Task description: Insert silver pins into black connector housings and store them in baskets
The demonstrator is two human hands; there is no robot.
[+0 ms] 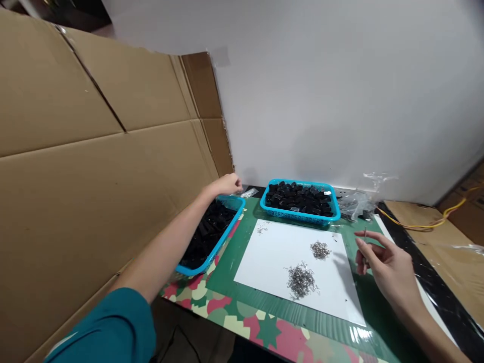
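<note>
My left hand (pixel 229 184) is closed above the far end of the left blue basket (pixel 216 257), beside a small clear plastic packet (pixel 249 192); what its curled fingers hold, if anything, is hidden. Black parts (pixel 207 227) fill that basket. Over the green mat, right of the white sheet (pixel 272 252), my right hand (pixel 385 259) pinches a small thin item (pixel 365 233) between thumb and index finger, its other fingers curled. On the sheet lie a large pile of small metal pieces (pixel 301 281), a smaller pile (pixel 320 250) and a few scattered bits (pixel 262 228).
Another blue basket (pixel 298 217) with black pieces stands by the wall, next to a clear plastic bag (pixel 355 204). Tall cardboard (pixel 94 191) borders the left side. A yellow cable (pixel 427 225) runs over cardboard at the right. The patterned table edge (pixel 242 317) is in front.
</note>
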